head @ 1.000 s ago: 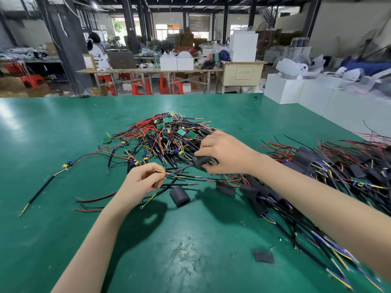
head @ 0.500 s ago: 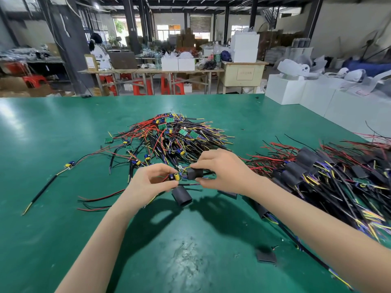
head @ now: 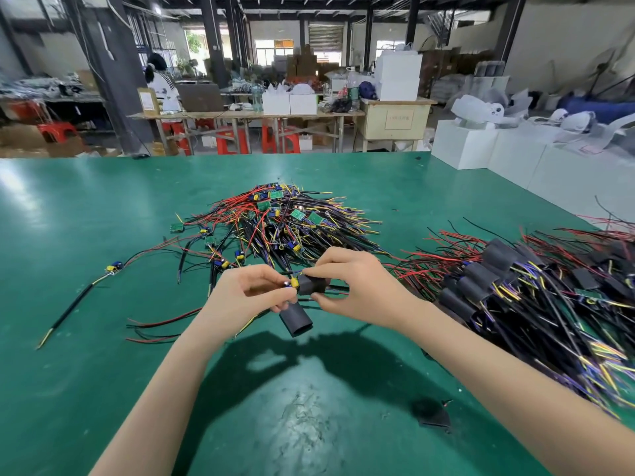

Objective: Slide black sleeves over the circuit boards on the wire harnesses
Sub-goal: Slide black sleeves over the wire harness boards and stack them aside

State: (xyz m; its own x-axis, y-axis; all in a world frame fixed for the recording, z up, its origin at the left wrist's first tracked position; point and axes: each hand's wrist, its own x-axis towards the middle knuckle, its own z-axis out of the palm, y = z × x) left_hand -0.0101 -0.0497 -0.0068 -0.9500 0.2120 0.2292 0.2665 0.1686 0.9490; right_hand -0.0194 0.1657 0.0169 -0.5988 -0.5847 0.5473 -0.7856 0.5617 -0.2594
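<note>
My left hand pinches the end of a wire harness, where a small board with yellow and blue parts shows at my fingertips. My right hand grips a black sleeve that sits right against that board, with the harness wires running out its right side. A second black sleeve lies loose on the green table just below my hands. A pile of bare harnesses with green boards lies behind my hands. A pile of sleeved harnesses lies to the right.
One stray harness stretches across the table at the left. A flat black sleeve lies near the front right. White boxes stand past the table's right edge. A person sits at a far workbench.
My hands have come closer together above the loose sleeve. The sleeve in my right hand has slid left along the wires to the board held in my left hand.
</note>
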